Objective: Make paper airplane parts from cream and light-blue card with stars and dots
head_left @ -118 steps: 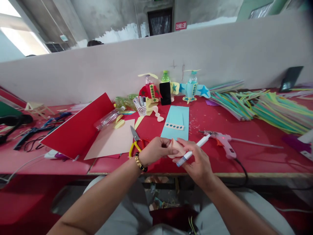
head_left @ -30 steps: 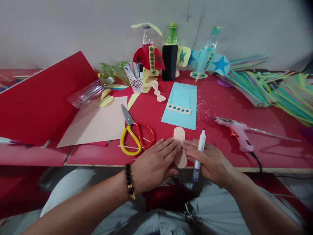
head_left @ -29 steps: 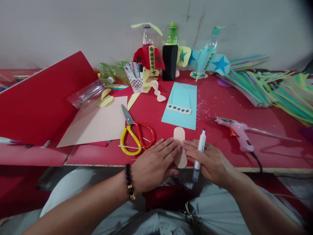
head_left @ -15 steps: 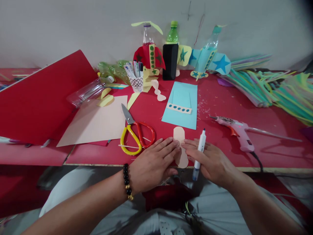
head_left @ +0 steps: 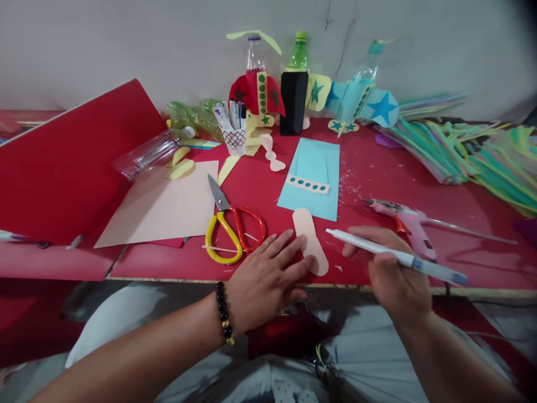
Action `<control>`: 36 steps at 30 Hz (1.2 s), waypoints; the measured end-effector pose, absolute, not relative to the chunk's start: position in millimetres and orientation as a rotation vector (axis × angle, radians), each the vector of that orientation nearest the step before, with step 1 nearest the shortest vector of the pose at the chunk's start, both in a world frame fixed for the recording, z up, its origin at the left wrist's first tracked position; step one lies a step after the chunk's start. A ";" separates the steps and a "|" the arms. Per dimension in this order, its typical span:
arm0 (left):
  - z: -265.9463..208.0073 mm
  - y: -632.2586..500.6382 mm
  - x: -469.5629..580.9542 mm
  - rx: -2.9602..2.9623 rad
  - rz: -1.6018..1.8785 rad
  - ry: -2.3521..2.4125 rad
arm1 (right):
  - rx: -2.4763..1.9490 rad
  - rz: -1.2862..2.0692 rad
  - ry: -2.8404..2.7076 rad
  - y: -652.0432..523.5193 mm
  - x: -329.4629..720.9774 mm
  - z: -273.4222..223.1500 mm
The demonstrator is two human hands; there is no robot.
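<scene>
Peach paper cutout (head_left: pixel 310 239) is being pinned flat near the table edge by the spread left hand (head_left: pixel 264 280), its long axis running roughly 11 to 5 o'clock, while the white marker (head_left: pixel 394 256) is being gripped by the right hand (head_left: pixel 396 274) off at 3 o'clock.
</scene>
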State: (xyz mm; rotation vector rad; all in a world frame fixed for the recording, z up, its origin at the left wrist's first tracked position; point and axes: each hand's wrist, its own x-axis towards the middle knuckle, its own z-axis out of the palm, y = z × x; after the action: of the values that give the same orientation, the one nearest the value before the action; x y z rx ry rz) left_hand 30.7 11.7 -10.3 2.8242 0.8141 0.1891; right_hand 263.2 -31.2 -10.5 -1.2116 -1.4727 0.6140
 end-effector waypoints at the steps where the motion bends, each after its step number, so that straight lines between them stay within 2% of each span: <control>1: -9.9 11.5 30.8 2.825 0.193 0.814 | -1.203 0.684 -1.396 -30.9 259.8 -10.0; 4: -9.1 11.0 31.1 2.827 0.209 0.804 | -1.296 0.834 -1.297 -29.2 251.2 -8.4; 8: -9.0 10.7 30.5 2.812 0.203 0.794 | -1.397 0.815 -1.299 -30.3 246.7 -6.8; 16: -9.4 11.8 28.1 2.803 0.192 0.761 | -1.500 0.386 -1.788 -30.5 247.1 -8.2; 22: -7.4 12.6 28.8 2.798 0.169 0.751 | -1.396 0.493 -2.103 -15.8 260.9 -10.6; 36: -4.1 10.6 32.8 2.810 0.179 0.705 | -1.352 0.439 -2.190 -11.4 259.8 -13.5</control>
State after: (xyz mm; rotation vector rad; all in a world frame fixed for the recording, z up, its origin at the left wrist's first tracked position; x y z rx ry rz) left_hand 32.8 10.6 -4.1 2.8099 0.7048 0.1787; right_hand 259.8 -11.4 -13.5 -1.3519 -2.1904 0.4388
